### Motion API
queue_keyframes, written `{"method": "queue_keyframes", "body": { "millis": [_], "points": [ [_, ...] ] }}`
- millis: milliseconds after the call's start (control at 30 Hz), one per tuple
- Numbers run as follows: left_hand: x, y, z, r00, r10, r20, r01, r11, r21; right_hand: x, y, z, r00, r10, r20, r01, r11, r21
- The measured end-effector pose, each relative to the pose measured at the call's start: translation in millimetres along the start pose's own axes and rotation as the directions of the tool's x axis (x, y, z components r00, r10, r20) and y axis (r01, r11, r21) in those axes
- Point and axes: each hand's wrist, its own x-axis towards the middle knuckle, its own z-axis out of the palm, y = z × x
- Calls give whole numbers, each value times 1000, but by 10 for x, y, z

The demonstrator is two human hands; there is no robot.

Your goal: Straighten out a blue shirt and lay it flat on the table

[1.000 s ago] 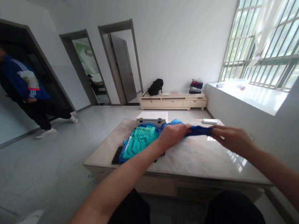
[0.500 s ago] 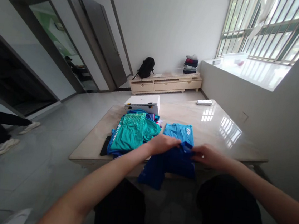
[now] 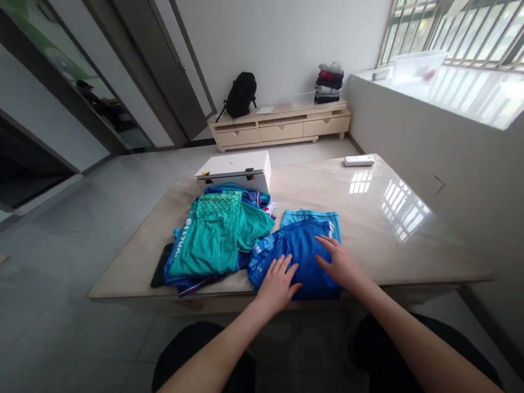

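A pale, glossy stone-look table (image 3: 395,230) took up the middle of a bare, bright room, window light glaring off its far side. At the near edge lay the dark blue garment (image 3: 300,257), folded into a rough rectangle, and both hands were flat on it. The left hand (image 3: 278,285) rested palm-down on the near left part of the cloth, fingers stretched out and slightly spread; the right hand (image 3: 340,263) lay on the right part, fingers also splayed and pointing inward across the fabric. Neither was pinching anything, and the open palms looked like pressing, the sort of touch that flattens a fold so it stays put. Under the dark piece a lighter blue garment (image 3: 309,218) peeked out at the far side, so the dark one appeared to sit on top as the start of a stack. Just to the left, touching it, sat a looser heap of teal and blue clothes (image 3: 217,235), with a dark flat object (image 3: 161,265) poking out beneath its left edge; what it was I couldn't tell. Behind the heap stood a white box (image 3: 235,169), and well apart at the table's far edge lay a white remote (image 3: 359,161). Against the back wall, a low cabinet (image 3: 279,129) carried a black backpack (image 3: 240,95) and a small stack of folded clothes (image 3: 329,82).
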Motion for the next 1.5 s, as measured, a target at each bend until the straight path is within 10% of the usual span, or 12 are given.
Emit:
{"method": "queue_keyframes", "body": {
  "millis": [467,767,967,1100,1500],
  "points": [
    [-143,-434,80,987,-95,127,108,989,-101,168,345,657,997,-43,70,66,927,-370],
    [30,-347,-59,992,-78,-103,45,957,-288,780,1545,-219,986,-51,157,120,876,-468],
    [-17,-391,-90,988,-88,-128,43,946,-321,1100,928,-115,988,35,-153,-98,897,-431],
    [-34,-382,-117,983,-79,-165,22,945,-325,1032,705,389,978,199,-62,-206,872,-444],
    [-238,-826,-565,913,-199,-355,43,915,-402,1168,1389,96,981,192,35,-153,865,-479]
  ]
}}
